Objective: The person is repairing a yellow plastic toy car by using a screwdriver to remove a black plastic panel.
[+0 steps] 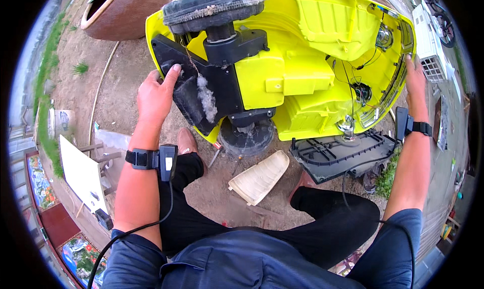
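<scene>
A bright yellow ride-on toy car [302, 82] is tipped up in front of me, with its hollow underside toward me. My left hand [155, 95] is closed round its left edge, the thumb resting on the black underside plate [201, 82]. At the far right, my right hand [415, 77] grips the edge beside the grille. A dusty black wheel [214, 9] sticks up at the top, and another wheel [247, 136] is at the bottom. Grey fluff [206, 98] clings to the plate. Loose wires and round lamps [384, 37] show inside the front end.
On the ground by my feet lie a cream curved panel [260, 179], a black ribbed plastic panel [345, 153] and a screwdriver [215, 155]. A brown woven pot [126, 14] stands at far left, above a white board [83, 173]. A white appliance [431, 39] is at far right.
</scene>
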A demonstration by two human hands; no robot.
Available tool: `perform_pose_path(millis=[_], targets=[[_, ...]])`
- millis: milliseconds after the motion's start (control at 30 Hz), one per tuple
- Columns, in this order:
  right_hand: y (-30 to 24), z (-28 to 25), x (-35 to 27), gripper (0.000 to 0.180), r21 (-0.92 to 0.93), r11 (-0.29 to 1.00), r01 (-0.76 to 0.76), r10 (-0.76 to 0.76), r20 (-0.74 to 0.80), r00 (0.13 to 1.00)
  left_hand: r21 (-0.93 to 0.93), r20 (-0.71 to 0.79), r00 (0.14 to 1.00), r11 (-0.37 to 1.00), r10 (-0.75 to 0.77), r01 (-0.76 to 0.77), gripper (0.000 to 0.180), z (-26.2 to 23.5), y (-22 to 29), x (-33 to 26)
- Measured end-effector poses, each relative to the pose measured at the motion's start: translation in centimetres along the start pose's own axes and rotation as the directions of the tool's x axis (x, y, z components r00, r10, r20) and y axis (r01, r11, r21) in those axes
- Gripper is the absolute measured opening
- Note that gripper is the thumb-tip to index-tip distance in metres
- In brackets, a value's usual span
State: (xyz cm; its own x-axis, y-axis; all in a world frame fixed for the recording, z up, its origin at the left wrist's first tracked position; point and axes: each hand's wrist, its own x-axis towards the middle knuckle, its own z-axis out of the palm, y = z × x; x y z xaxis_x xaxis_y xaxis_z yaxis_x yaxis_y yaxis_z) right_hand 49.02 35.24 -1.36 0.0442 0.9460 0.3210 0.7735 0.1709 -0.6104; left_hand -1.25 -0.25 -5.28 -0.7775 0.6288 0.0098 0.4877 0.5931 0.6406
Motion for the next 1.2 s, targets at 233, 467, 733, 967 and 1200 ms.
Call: perform_pose_path(millis=[233,467,733,967,1200], targets=[[0.2,-0.2,-0.5,0.059,0.109,0.994,0.017,-0.028,0.101,0.994,0.067,0.001,1.000,0.997,-0.027,0.027,0.060,-0.2,1.6,0.0],[-1.9,-0.8,-1.7,0.066,0.236,0.968,-0.081,0.023,0.237,0.971,0.108,0.014,0.999,0.994,-0.030,0.028,0.063,-0.8,2.6,0.4],[-11.0,1.3,-0.7,0.087,-0.284,0.808,0.517,-0.550,-0.048,0.834,0.189,-0.023,0.999,0.981,0.037,-0.032,0.064,-0.9,3.1,1.4],[-22.1,5.6,-6.5,0.079,-0.342,0.540,0.769,-0.759,0.196,0.621,0.174,-0.009,0.996,0.981,0.093,-0.090,0.061,-1.4,3.6,1.3],[-21.9,5.6,-5.8,0.061,-0.436,0.691,0.577,-0.473,0.331,0.817,0.115,-0.121,0.969,0.973,0.215,-0.201,0.056,-1.0,3.5,1.6]])
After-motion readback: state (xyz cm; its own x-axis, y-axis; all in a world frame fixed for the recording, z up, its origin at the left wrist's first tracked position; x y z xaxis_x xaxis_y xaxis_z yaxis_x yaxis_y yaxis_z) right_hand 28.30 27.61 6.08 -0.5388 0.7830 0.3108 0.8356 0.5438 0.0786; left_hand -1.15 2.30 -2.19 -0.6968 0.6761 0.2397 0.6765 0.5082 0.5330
